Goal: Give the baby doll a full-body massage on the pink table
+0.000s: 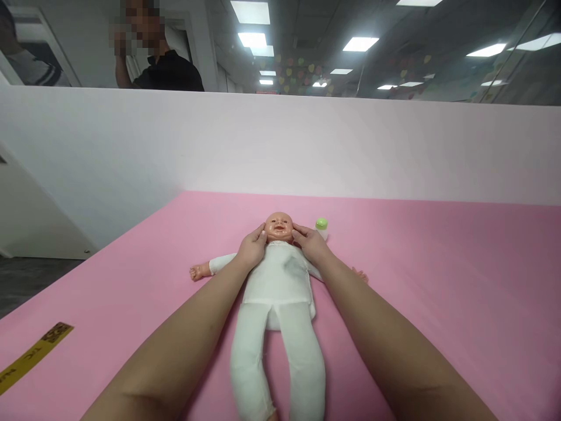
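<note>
A baby doll [277,275] in a white cloth suit lies on its back, face up, arms spread to the sides and legs toward me. My left hand [253,245] presses against one side of the doll's head, and my right hand [312,241] against the other, so the head sits between them. The fingers of both hands reach partly behind the head, where their tips are hidden. Just beyond my right hand stands a small white container with a green cap [321,224], its lower part partly covered by that hand.
The pink tabletop [416,280] meets a low white wall [307,146] at the back. A yellow strip [35,358] with printed marks lies at the left front. Past the wall, a person in a black shirt [169,73] is visible, and part of another person is at the far left.
</note>
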Tool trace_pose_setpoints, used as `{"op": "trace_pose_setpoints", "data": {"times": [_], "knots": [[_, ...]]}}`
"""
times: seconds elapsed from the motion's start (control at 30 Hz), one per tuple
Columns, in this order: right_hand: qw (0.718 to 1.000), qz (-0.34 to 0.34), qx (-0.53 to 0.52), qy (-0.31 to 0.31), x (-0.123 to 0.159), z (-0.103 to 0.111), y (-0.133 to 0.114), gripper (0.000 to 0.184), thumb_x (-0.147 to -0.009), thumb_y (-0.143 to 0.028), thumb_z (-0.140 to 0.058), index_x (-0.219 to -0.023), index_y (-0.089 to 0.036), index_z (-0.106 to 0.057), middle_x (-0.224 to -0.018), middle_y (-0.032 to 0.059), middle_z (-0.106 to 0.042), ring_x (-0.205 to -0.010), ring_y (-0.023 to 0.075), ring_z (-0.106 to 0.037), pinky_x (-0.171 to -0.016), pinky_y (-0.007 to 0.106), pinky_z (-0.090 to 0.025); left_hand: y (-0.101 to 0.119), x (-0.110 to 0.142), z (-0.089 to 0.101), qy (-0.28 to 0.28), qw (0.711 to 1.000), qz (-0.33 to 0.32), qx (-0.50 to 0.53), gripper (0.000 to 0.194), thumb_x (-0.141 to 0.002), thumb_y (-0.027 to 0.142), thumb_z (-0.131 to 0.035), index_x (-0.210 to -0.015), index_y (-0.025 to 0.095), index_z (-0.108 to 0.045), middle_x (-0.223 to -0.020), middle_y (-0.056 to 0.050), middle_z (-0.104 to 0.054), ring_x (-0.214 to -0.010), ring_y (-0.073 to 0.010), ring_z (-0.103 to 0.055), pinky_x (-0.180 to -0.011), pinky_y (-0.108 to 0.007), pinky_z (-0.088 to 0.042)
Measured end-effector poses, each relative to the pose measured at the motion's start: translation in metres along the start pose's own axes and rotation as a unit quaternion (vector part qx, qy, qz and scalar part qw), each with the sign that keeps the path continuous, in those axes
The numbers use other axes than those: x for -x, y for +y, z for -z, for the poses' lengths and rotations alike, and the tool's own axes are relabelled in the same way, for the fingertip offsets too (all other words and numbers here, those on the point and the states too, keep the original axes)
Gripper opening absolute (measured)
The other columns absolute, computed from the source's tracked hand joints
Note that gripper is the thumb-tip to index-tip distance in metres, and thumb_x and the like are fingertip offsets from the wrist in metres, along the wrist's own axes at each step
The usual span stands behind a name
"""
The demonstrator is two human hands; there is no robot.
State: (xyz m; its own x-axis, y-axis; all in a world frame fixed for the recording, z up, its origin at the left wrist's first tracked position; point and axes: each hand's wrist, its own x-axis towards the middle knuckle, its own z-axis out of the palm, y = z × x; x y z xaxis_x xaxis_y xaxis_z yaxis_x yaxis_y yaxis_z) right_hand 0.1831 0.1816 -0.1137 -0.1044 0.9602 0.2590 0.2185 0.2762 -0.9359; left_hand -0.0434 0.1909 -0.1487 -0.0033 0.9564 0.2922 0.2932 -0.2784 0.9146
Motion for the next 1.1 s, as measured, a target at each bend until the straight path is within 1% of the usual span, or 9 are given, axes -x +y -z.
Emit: {"op": "trace_pose_setpoints", "data": {"times": [0.13,0.3,0.4,0.5,0.6,0.7,0.83,1.0,1.1], "knots": [[1.0,0.018,0.021,-0.007,0.004,-0.004,-0.004,0.053,-0.094,-0.056,-0.067,-0.136,-0.025,-0.069,-0.136,0.0061,-0.071,-0.126,0.0277,-0.067,-0.112,0.046,-0.051,0.002,0.003,-0.001,0.005,1.0,-0.004,-0.03,0.069,-0.103,0.062,-0.051,-0.157,0.019,-0.05,-0.162,-0.011,-0.048,-0.15,-0.0281,-0.044,-0.126,-0.041,-0.031],[0.992,0.011,0.123,0.034,0.011,-0.011,-0.013,0.074,-0.075,-0.064,-0.085,-0.135,-0.024,-0.066,-0.125,0.0084,-0.074,-0.111,0.0291,-0.07,-0.098,0.044,-0.057,0.013,0.01,-0.001,-0.006,0.996,-0.003,-0.085,0.09,-0.09,0.069,-0.068,-0.162,0.022,-0.042,-0.155,-0.013,-0.056,-0.136,-0.0337,-0.059,-0.116,-0.043,-0.042],[0.987,0.005,0.155,0.044,0.011,-0.014,-0.014,0.074,-0.072,-0.068,-0.085,-0.129,-0.025,-0.067,-0.118,0.0079,-0.076,-0.105,0.0289,-0.071,-0.093,0.044,-0.058,0.016,0.012,-0.001,-0.009,0.996,-0.005,-0.092,0.09,-0.088,0.067,-0.071,-0.162,0.023,-0.042,-0.153,-0.012,-0.058,-0.131,-0.0331,-0.062,-0.111,-0.042,-0.046],[0.99,0.002,0.134,0.043,0.008,-0.014,-0.011,0.067,-0.077,-0.06,-0.084,-0.131,-0.025,-0.068,-0.121,0.0079,-0.075,-0.109,0.0281,-0.07,-0.098,0.044,-0.056,0.016,0.012,-0.001,-0.005,0.996,-0.005,-0.084,0.085,-0.091,0.063,-0.069,-0.161,0.023,-0.044,-0.154,-0.011,-0.057,-0.133,-0.0324,-0.061,-0.112,-0.041,-0.045],[0.997,0.011,0.078,0.019,0.005,-0.01,-0.006,0.062,-0.082,-0.052,-0.082,-0.135,-0.025,-0.067,-0.128,0.0078,-0.074,-0.115,0.0269,-0.069,-0.104,0.043,-0.054,0.015,0.01,-0.001,-0.004,0.998,-0.002,-0.064,0.077,-0.095,0.058,-0.066,-0.16,0.023,-0.046,-0.153,-0.01,-0.058,-0.136,-0.0314,-0.06,-0.116,-0.041,-0.042],[0.999,0.013,0.032,-0.012,0.002,-0.005,-0.002,0.057,-0.086,-0.05,-0.079,-0.136,-0.024,-0.068,-0.13,0.008,-0.074,-0.117,0.0273,-0.07,-0.106,0.044,-0.054,0.01,0.007,0.0,0.0,0.999,0.003,-0.039,0.072,-0.098,0.055,-0.063,-0.159,0.021,-0.047,-0.156,-0.01,-0.055,-0.141,-0.0304,-0.055,-0.121,-0.042,-0.039],[1.0,0.009,-0.001,-0.028,-0.002,0.001,0.002,0.05,-0.088,-0.048,-0.076,-0.133,-0.025,-0.071,-0.134,0.0061,-0.073,-0.123,0.0272,-0.067,-0.112,0.044,-0.05,0.0,0.002,0.0,-0.003,1.0,-0.002,0.002,0.068,-0.1,0.052,-0.06,-0.159,0.02,-0.047,-0.16,-0.008,-0.051,-0.148,-0.0282,-0.047,-0.126,-0.04,-0.032],[0.998,-0.02,-0.058,-0.029,-0.007,0.001,0.009,0.048,-0.093,-0.05,-0.07,-0.132,-0.022,-0.071,-0.13,0.0068,-0.074,-0.117,0.0254,-0.07,-0.106,0.042,-0.055,-0.009,-0.002,-0.001,0.009,1.0,0.001,0.004,0.061,-0.106,0.049,-0.05,-0.158,0.017,-0.049,-0.161,-0.01,-0.048,-0.151,-0.026,-0.044,-0.127,-0.04,-0.03],[0.999,-0.006,-0.027,-0.017,-0.005,-0.002,0.008,0.05,-0.092,-0.056,-0.07,-0.129,-0.022,-0.072,-0.125,0.0074,-0.075,-0.111,0.0251,-0.071,-0.102,0.041,-0.056,-0.005,0.001,-0.001,0.013,0.999,-0.002,-0.032,0.066,-0.105,0.057,-0.049,-0.159,0.018,-0.048,-0.162,-0.01,-0.047,-0.152,-0.0274,-0.042,-0.127,-0.041,-0.029]]}}
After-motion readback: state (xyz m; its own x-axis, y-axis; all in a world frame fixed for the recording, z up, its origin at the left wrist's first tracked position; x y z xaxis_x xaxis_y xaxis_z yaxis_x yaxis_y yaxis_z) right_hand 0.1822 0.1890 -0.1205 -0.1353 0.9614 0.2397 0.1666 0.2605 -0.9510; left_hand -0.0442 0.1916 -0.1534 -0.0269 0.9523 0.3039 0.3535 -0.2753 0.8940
